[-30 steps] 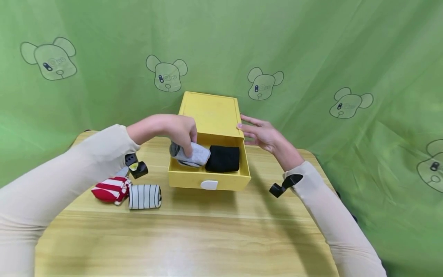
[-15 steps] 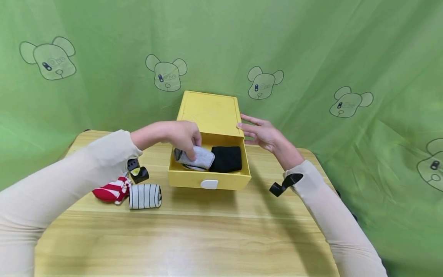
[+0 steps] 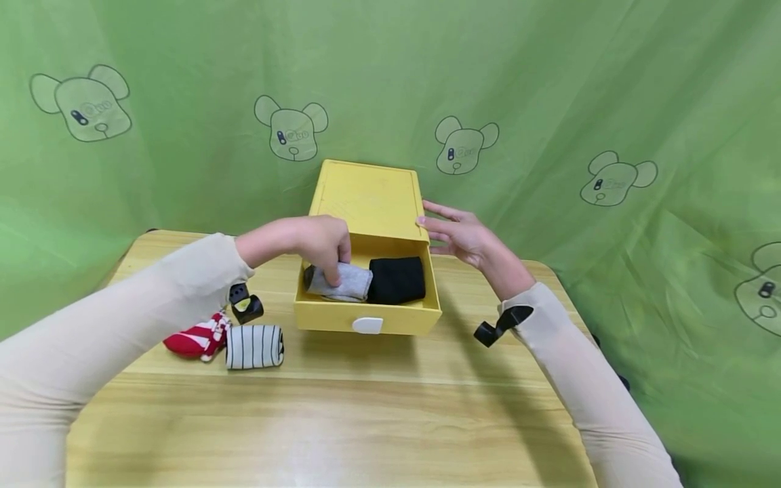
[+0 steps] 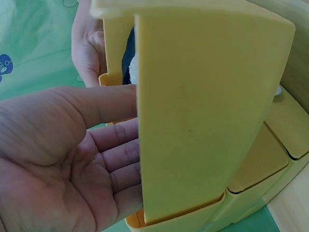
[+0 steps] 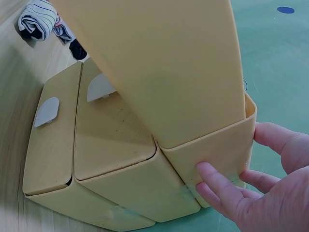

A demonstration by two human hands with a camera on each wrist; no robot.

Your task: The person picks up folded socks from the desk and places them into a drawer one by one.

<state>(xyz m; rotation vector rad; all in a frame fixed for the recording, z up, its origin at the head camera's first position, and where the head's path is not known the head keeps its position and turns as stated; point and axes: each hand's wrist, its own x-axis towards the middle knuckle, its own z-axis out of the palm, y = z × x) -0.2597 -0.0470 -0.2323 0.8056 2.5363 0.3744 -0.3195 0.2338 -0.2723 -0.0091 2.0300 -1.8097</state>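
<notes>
In the head view, a yellow drawer stands pulled out of the top of a yellow cabinet. My left hand reaches into its left side and pinches a folded grey sock, thumb on top. A folded black sock lies beside it on the right. From the left wrist view, the drawer's side wall hides my left fingertips and most of the contents. My right hand rests against the cabinet's right side with extended fingers; the right wrist view shows the fingertips touching the casing.
A rolled striped sock and a red-and-white striped sock lie on the wooden table left of the cabinet. Two shut lower drawers sit under the pulled-out one. A green curtain hangs behind.
My left hand has moved right and lower into the drawer with the grey sock, then slightly back left. The sock now lies lower, beside the black one. My right hand stays put.
</notes>
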